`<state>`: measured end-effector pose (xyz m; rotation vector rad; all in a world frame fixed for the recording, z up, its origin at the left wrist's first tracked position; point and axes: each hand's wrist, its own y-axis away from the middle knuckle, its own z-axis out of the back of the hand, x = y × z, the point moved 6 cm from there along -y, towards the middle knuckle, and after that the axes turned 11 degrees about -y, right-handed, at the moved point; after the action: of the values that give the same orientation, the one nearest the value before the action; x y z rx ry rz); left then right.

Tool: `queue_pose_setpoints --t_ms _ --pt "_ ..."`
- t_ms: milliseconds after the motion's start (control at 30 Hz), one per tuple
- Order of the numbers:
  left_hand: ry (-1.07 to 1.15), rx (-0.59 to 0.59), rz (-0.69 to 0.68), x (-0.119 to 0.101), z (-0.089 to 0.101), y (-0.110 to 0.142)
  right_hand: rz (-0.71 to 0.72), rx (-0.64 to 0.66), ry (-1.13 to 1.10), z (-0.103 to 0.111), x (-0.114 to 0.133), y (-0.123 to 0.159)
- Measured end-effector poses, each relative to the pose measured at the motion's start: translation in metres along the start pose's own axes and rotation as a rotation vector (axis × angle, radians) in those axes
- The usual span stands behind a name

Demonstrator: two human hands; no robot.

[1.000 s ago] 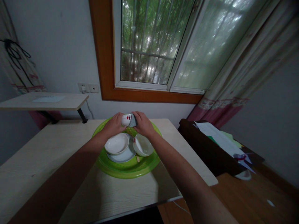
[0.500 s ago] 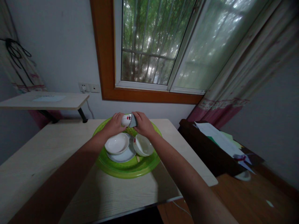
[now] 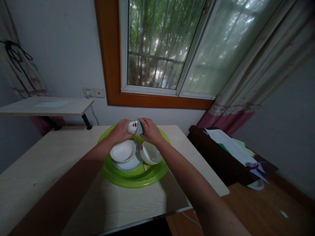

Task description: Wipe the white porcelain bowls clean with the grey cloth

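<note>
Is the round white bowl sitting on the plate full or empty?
It looks empty: the round white ceramic bowl opens upward, showing only its bare white inside, above the pale round plate.

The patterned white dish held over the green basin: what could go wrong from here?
The patterned white dish might slip from the left hand and chip the white bowl below. The right hand, holding a grey pad against it, could nudge it loose. The tilted bowl might rock against the plate if the green basin gets bumped.
</note>
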<state>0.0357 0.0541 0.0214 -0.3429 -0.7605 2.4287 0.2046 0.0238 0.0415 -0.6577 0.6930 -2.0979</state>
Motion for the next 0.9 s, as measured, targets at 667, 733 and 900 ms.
queue_pose_setpoints --t_ms 667,733,900 --pt "-0.112 0.018 0.012 0.0002 0.0008 0.0019 0.007 0.001 0.037 -0.0005 0.0021 -0.0003" --pt "-0.119 0.024 0.025 0.0012 0.0001 0.0017 0.000 0.005 0.035 -0.0006 0.0020 -0.0003" --pt "-0.044 -0.009 -0.011 -0.0003 -0.0007 0.0007 -0.018 0.001 0.016 -0.0019 -0.0003 -0.0001"
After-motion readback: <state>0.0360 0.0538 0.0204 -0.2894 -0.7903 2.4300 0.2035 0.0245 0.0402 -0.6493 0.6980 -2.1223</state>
